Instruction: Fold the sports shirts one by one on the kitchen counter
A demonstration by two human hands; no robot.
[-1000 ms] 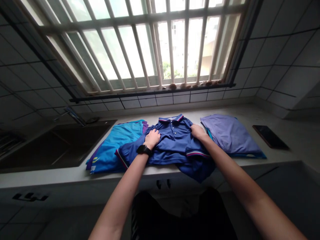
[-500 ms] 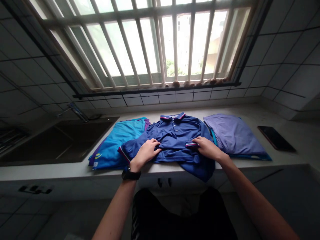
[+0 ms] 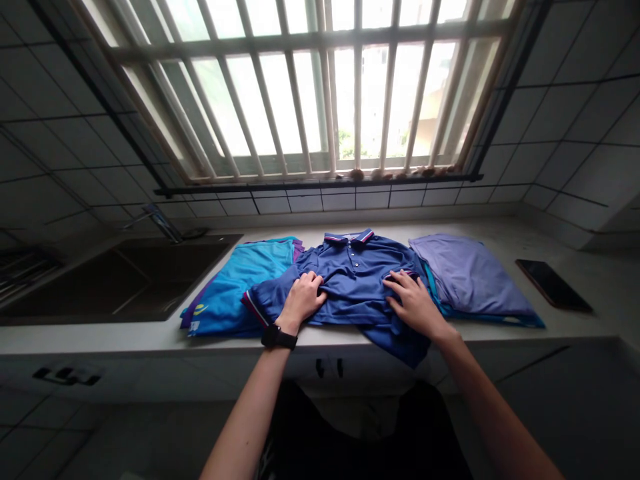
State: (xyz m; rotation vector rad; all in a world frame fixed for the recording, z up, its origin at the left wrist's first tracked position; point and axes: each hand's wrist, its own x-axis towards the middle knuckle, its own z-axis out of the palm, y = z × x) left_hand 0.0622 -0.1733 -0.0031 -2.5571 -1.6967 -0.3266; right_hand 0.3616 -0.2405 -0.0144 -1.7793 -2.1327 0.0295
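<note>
A dark blue polo shirt (image 3: 355,283) lies spread on the counter, its striped collar toward the window and its lower part hanging over the front edge. My left hand (image 3: 303,299) is on the shirt's left side, fingers curled and thumb drawn in on a fold of the cloth. Spread fingers of my right hand (image 3: 414,303) lie flat over the sleeve at the shirt's right side, partly covering its striped cuff. A black watch is on my left wrist. The shirt's left sleeve overlaps a pile of folded blue and purple clothes (image 3: 243,277).
Folded lilac and teal clothes (image 3: 473,273) lie right of the shirt, with a dark phone (image 3: 553,285) beyond them. A dark sink (image 3: 120,280) with a faucet (image 3: 163,223) is at the left. Behind the white counter (image 3: 280,341) is a barred window (image 3: 310,100).
My right hand has let go of the striped cuff and spread its fingers over the sleeve. My left hand has shifted slightly right, its fingers and thumb nearer together. The view has tilted upward a little.
</note>
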